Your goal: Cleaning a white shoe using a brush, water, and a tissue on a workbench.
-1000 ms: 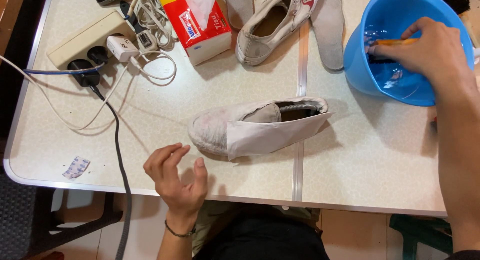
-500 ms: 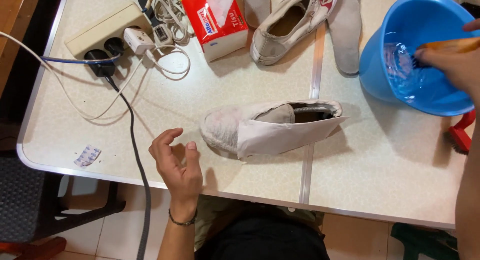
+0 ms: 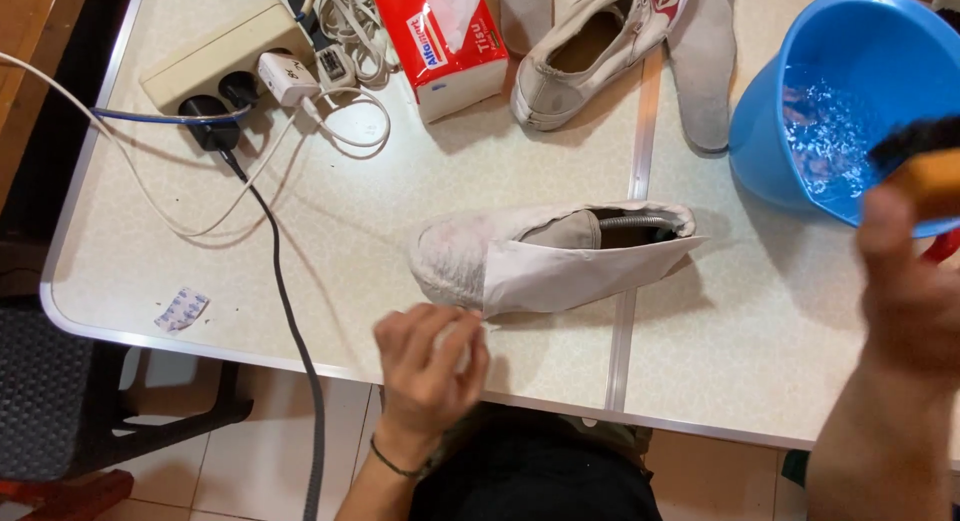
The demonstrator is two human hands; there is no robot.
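The left hand (image 3: 428, 366), fingers curled loosely and holding nothing, touches the toe of the grubby white canvas slip-on shoe (image 3: 545, 256) lying near the table's (image 3: 320, 241) front edge; the right hand (image 3: 915, 281) grips an orange-handled scrub brush (image 3: 925, 161) beside the blue plastic bucket (image 3: 800, 91) of water at the right edge; drips could likely reach the beige power strip (image 3: 215, 61) at the back-left corner.
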